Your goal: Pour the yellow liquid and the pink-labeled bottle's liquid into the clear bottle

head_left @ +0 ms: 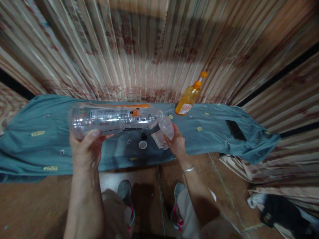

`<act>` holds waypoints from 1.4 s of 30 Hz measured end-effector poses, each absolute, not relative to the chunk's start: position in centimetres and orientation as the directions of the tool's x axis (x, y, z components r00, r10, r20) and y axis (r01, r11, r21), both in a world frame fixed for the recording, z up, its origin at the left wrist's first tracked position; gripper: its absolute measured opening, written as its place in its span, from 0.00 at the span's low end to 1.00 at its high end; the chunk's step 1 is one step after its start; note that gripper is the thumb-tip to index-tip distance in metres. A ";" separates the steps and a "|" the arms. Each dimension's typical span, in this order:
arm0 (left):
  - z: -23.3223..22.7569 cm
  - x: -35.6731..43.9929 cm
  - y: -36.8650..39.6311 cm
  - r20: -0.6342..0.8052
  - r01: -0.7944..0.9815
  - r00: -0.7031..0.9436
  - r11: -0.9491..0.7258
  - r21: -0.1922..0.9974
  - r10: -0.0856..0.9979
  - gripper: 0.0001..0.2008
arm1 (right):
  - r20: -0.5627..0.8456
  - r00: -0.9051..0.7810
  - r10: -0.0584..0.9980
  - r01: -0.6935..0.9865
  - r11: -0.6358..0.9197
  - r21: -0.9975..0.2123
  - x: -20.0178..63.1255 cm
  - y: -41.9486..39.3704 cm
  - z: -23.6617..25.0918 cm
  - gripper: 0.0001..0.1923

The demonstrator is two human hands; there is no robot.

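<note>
My left hand [87,144] is closed around the lower part of a large clear plastic bottle [112,119] with an orange and black label, tipped onto its side with the mouth to the right. My right hand [176,141] grips a small translucent cup [166,127] just at the bottle's mouth, the cup tilted too. Whether liquid runs between them I cannot tell. Beneath the cup lies a pale, zigzag-edged packet [159,139] on the cloth. Beside it are a small round white lid [143,144] and a small dark cap [144,136].
A teal patterned cloth [206,132] covers the long narrow table. An orange pump bottle [188,99] stands at its back, right of centre. A black phone [235,130] lies toward the right end. Pleated curtains [139,59] hang behind. A dark bag [284,212] is on the floor.
</note>
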State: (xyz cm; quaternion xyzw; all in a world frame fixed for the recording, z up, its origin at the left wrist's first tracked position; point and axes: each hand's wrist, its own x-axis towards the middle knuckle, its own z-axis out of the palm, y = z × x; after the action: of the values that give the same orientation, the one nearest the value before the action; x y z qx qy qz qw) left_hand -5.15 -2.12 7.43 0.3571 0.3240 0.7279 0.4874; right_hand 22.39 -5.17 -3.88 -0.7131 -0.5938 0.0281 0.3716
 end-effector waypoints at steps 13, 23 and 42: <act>7.6 -5.1 -2.2 0.206 -0.472 -0.271 -0.316 0.823 0.940 0.34 | 0.452 0.274 0.849 0.841 0.017 -0.540 22.5 -5.1 -4.4 0.34; 7.4 -5.3 -2.1 0.219 -0.476 -0.263 -0.323 0.818 0.940 0.35 | 0.442 0.272 0.855 0.839 0.015 -0.544 22.6 -5.1 -4.6 0.35; 7.6 -5.1 -2.3 0.223 -0.467 -0.272 -0.331 0.820 0.936 0.36 | 0.409 0.294 0.864 0.829 -0.018 -0.558 22.5 -5.1 -4.2 0.34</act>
State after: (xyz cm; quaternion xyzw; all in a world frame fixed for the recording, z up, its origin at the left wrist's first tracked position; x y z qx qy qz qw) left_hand -5.13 -2.26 7.63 0.3646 0.3216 0.7299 0.4805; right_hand 22.46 -5.10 -4.16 -0.7130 -0.5936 0.0229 0.3724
